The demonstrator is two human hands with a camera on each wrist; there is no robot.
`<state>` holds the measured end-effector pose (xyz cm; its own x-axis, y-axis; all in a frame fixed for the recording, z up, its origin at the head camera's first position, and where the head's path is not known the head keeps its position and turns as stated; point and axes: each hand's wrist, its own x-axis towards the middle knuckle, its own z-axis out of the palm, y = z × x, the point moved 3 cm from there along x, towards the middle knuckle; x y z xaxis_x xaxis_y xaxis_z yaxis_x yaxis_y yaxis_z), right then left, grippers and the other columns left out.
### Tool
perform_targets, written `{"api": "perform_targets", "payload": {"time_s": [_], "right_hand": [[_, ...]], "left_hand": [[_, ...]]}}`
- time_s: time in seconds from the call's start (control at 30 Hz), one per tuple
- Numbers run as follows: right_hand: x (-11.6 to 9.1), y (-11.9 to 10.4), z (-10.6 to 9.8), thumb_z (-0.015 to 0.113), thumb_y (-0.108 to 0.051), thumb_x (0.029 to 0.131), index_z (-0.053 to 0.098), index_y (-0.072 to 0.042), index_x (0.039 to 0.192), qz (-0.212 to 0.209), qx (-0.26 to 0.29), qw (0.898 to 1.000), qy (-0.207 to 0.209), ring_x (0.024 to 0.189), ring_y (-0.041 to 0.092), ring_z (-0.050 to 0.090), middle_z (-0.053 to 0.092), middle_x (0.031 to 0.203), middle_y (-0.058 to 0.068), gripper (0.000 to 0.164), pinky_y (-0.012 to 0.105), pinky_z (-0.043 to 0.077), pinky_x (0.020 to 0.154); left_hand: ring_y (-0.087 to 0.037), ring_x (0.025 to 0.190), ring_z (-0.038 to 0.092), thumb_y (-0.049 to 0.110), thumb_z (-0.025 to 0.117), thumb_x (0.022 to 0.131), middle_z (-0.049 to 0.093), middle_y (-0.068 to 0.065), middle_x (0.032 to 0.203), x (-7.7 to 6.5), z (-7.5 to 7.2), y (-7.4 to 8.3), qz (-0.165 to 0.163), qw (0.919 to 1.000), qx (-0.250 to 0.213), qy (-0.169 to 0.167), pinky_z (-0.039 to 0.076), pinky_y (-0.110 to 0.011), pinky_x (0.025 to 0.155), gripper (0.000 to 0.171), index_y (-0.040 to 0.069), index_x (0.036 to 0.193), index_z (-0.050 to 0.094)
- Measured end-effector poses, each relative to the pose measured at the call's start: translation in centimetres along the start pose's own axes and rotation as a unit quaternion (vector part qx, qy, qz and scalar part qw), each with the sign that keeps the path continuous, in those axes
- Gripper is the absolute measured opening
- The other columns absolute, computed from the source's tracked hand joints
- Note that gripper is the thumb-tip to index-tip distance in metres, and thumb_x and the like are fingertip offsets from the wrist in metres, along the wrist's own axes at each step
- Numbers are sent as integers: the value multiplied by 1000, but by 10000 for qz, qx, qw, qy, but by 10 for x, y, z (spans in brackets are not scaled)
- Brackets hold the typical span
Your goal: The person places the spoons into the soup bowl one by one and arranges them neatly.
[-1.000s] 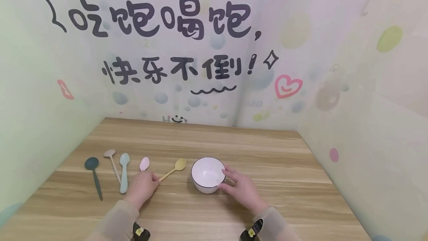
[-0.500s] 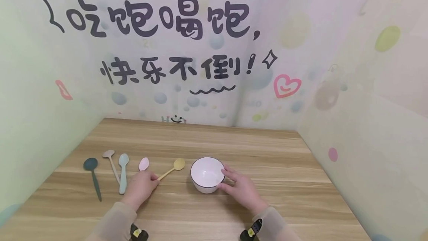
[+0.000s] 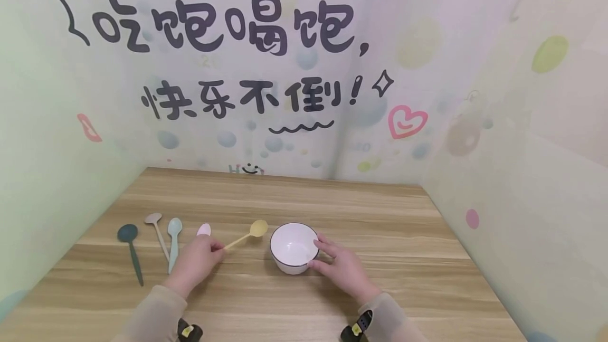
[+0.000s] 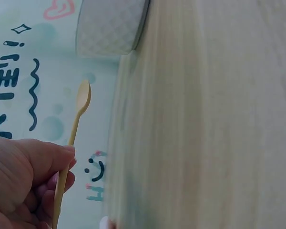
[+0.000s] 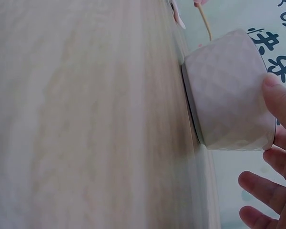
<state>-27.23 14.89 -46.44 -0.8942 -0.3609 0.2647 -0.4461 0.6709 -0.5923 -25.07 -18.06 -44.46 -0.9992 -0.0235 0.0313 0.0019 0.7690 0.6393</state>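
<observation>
Spoon (image 4: 84,98) in grip: the left hand (image 4: 24,179) pinches the yellow handle between thumb and fingers, its head pointing toward the white bowl (image 5: 229,90) and seemingly clear of the surface (image 3: 266,310). That bowl stands upright on the surface just beside the spoon's head, not touching it. The right hand (image 3: 343,269) holds the bowl's side near the rim with thumb and one finger, its other fingers spread away. The pink spoon (image 3: 203,229) lies partly hidden behind the left hand; the pale blue spoon (image 3: 174,226), beige spoon (image 3: 154,218) and dark green spoon (image 3: 127,233) lie farther left. The step in hand looks like raising the yellow one while steadying the bowl; the next move, I judge, calls for a firm pinch and a still bowl.
</observation>
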Motion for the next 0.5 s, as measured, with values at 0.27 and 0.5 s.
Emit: {"api": "perform_targets", "payload": {"time_s": [0.27,0.5], "right_hand": [[0,0,-1,69,-53,82,61,-10,129,-40,-69,10000,15,127,23,49,52,140,1,65,44,39,102],[0,0,-1,67,-55,82,61,-10,130,-17,-70,10000,-37,128,23,49,52,140,2,67,44,39,102]], "left_hand": [[-14,66,49,11,68,87,59,2,75,-2,-13,13,517,9982,297,83,43,-32,60,6,6,88,70],[-14,65,46,12,70,85,54,2,73,3,-20,24,1092,9899,880,188,41,-32,60,4,9,83,71]]}}
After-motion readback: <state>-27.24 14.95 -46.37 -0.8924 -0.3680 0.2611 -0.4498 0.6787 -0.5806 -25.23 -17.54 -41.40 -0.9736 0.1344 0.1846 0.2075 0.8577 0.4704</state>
